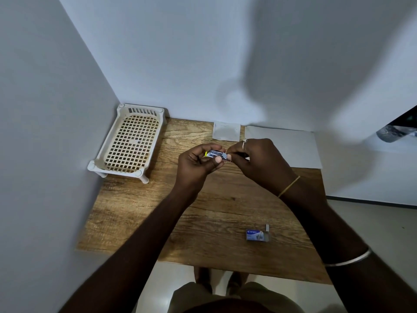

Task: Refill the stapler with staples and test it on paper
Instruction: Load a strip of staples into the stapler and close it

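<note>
A small metal stapler [217, 154] with a yellow end is held above the middle of the wooden table [144, 213]. My left hand [195, 165] grips its left part, thumb pressed on the front. My right hand [259, 162] pinches its right end; whether the fingertips also hold staples is hidden. A small blue staple box [256, 235] lies open near the table's front right, with a short strip of staples [267, 227] beside it. A white sheet of paper [293, 145] lies at the back right, and a smaller grey sheet [226, 131] at the back middle.
A white plastic lattice tray [129, 142] on short legs stands in the back left corner against the walls. Grey walls enclose the table at the left and back. The table's right edge drops to a light floor.
</note>
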A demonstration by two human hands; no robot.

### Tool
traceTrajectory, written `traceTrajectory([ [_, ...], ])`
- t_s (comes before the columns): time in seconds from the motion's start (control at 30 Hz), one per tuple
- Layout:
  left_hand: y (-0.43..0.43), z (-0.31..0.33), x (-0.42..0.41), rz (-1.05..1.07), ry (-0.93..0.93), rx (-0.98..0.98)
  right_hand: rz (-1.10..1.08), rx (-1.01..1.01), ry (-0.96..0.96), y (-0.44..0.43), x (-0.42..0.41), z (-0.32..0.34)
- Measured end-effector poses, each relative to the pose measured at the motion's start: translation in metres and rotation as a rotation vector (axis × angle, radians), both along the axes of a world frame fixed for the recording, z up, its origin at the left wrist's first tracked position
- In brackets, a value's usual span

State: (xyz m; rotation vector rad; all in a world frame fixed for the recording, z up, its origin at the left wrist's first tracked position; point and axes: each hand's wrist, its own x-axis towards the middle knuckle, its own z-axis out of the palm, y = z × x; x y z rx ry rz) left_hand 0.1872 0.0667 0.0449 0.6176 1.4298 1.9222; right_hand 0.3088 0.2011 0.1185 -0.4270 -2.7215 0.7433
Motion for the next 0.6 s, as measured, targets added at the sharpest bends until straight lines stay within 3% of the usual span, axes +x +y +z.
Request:
traceTrajectory([
  [0.27,-0.0030,0.0000,0.0044,-0.031,-0.019,-0.019,-0.005,-0.106,-0.143,0.0068,-0.0029,0.0055],
  [0.43,-0.0020,0.0003,0.0053,-0.023,-0.026,-0.037,0.070,0.128,-0.129,0.0010,-0.0001,0.0050],
  [0.53,-0.0031,0.0001,0.0050,-0.030,-0.031,-0.051,0.169,0.356,-0.249,0.0021,-0.0005,0.0024],
  [0.6,-0.0035,-0.0012,0.0054,-0.035,-0.031,-0.060,0.188,0.367,-0.271,0.0043,-0.0011,0.0019],
])
